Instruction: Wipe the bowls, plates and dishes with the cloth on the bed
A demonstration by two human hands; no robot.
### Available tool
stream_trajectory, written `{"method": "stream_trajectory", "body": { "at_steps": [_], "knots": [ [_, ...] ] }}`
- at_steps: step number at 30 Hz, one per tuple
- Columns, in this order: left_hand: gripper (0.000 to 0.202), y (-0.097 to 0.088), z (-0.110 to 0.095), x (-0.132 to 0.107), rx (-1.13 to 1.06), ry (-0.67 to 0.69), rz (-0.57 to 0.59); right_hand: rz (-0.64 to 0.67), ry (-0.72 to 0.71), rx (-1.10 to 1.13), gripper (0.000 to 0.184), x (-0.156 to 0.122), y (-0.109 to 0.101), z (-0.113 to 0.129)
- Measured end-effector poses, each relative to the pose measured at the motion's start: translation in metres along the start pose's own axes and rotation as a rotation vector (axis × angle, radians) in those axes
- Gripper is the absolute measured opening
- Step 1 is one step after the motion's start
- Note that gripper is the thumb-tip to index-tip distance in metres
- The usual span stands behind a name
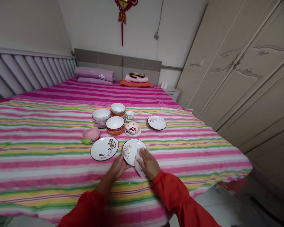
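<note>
A white plate with a brown flower pattern (130, 148) lies on the striped bed cover near the front edge. My left hand (118, 167) grips its near left rim. My right hand (148, 163) presses a white cloth (139, 164) flat against the plate's right side, fingers stretched over it. A second patterned plate (104, 148) lies just to the left, and a third one (156, 122) sits farther back on the right. Both arms wear red sleeves.
Behind the plates stand stacked bowls (115, 124), a white bowl stack (101, 117), another stack (117, 109), a pink dish (91, 134), small square dishes (133, 128) and tiny cups (129, 115). Pillows (94, 75) lie at the headboard. A wardrobe (246, 69) fills the right side.
</note>
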State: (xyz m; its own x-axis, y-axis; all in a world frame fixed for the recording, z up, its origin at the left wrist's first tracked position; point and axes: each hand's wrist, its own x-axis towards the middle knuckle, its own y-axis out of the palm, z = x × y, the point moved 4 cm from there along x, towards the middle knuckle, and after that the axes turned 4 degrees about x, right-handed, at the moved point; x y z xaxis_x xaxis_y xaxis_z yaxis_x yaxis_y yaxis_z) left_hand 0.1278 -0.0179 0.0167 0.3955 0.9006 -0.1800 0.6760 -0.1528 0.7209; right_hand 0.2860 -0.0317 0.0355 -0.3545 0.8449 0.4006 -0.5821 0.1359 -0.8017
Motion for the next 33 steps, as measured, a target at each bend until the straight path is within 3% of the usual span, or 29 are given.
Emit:
{"method": "stream_trajectory", "body": {
  "at_steps": [5, 10, 14, 18, 22, 25, 30, 33],
  "knots": [
    [0.055, 0.001, -0.001, 0.001, 0.015, -0.006, -0.032, 0.091, 0.15, -0.044, 0.051, 0.05, 0.012, -0.01],
    [0.055, -0.003, 0.002, 0.006, -0.038, -0.005, -0.041, 0.174, 0.147, 0.037, 0.057, 0.08, 0.035, 0.016],
    [0.052, -0.001, 0.0, 0.007, -0.084, 0.048, -0.094, 0.16, 0.009, 0.086, 0.052, 0.071, 0.04, 0.043],
    [0.051, 0.0, 0.0, 0.004, -0.063, 0.02, -0.147, 0.154, -0.123, 0.141, 0.053, 0.036, 0.028, 0.052],
    [0.05, -0.001, 0.001, 0.001, 0.003, -0.004, -0.124, 0.147, -0.097, 0.207, 0.043, 0.003, 0.008, 0.031],
    [0.05, 0.0, -0.001, 0.0, 0.035, 0.003, -0.11, 0.096, -0.001, 0.18, 0.04, -0.001, -0.004, 0.004],
    [0.052, 0.001, -0.002, -0.001, 0.058, -0.015, -0.155, 0.034, 0.119, 0.137, 0.039, 0.028, 0.001, -0.024],
    [0.054, -0.001, -0.002, 0.001, 0.063, -0.032, -0.164, -0.081, 0.194, 0.291, 0.036, 0.05, 0.011, -0.03]
  ]
}}
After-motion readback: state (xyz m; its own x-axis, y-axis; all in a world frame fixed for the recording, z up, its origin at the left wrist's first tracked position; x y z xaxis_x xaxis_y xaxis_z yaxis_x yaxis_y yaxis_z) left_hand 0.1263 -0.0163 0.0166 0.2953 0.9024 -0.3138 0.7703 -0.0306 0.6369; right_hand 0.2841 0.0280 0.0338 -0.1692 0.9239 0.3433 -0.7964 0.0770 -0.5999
